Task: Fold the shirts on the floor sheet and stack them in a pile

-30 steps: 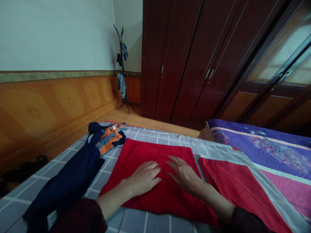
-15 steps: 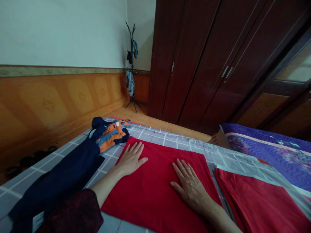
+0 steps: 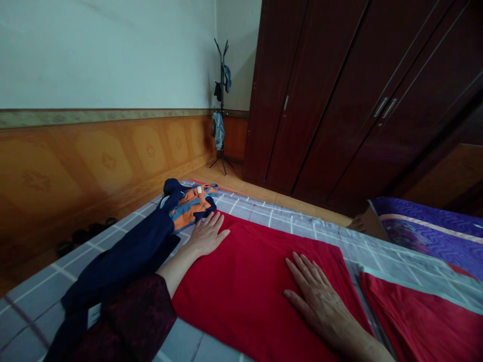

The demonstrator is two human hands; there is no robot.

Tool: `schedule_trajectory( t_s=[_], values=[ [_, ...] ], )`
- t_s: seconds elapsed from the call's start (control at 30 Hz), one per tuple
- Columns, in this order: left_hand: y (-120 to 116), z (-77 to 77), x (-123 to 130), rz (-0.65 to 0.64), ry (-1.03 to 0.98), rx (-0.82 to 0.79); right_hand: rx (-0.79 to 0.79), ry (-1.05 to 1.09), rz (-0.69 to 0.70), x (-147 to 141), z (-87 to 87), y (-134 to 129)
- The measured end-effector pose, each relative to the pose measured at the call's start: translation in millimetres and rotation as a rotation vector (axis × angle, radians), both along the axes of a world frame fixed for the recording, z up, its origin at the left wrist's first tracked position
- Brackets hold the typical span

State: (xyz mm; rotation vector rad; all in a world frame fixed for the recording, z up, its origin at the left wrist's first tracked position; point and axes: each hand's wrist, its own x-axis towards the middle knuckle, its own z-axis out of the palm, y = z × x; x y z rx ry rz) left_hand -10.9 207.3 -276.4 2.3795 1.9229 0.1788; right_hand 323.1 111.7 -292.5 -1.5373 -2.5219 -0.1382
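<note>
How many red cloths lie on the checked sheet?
2: a flat, bright red cloth under the left hand and right hand, and a second red cloth to its right, partly out of frame.

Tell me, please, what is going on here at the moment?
A person's left hand lies palm-down at the far left corner of a red cloth spread on a checked sheet; the right hand rests toward its right side. A dark blue garment lies to the left, another red cloth to the right.

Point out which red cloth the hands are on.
The middle red cloth, next to the navy garment: the left hand and right hand rest on it. Neither touches the red cloth at the picture's right edge.
</note>
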Motion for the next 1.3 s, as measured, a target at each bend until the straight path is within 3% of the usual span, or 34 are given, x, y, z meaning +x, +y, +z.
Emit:
schedule_trajectory(
  t_s=[0.07, 0.13, 0.27, 0.43, 0.53, 0.6, 0.77, 0.87, 1.17, 1.3],
  values=[
    [1, 0.6, -4, 0.093, -0.013, 0.043, 0.005, 0.007, 0.001, 1, -1.1, 0],
    [0, 2.2, -4, 0.08, -0.044, 0.108, 0.003, 0.01, 0.004, 1, -1.3, 1],
    [-4, 5.8, -2, -0.231, -0.066, 0.073, -0.003, 0.015, 0.009, 1, 0.3, 0],
    [-11, 15.8, 1, -0.104, -0.056, 0.063, 0.003, 0.035, 0.016, 1, 0.1, 1],
    [-20, 20.0, 12, -0.359, -0.114, -0.036, 0.014, 0.041, 0.015, 1, -0.7, 1],
    [-23, 18.5, 20, -0.455, -0.163, -0.081, 0.011, 0.039, 0.01, 1, -0.7, 1],
    [-19, 9.5, 24, -0.237, -0.458, 0.179, 0.007, 0.023, 0.012, 1, -1.4, 1],
    [-16, 6.6, 22, -0.238, -0.46, 0.265, 0.02, 0.039, 0.013, 1, -2.9, 2],
    [-14, -5.1, 19, -0.292, -0.255, 0.165, 0.018, 0.03, 0.006, 2, -3.1, 1],
    [-14, -3.4, 19, -0.248, -0.17, 0.111, 0.0, 0.016, -0.004, 1, -1.4, 1]
  ],
)
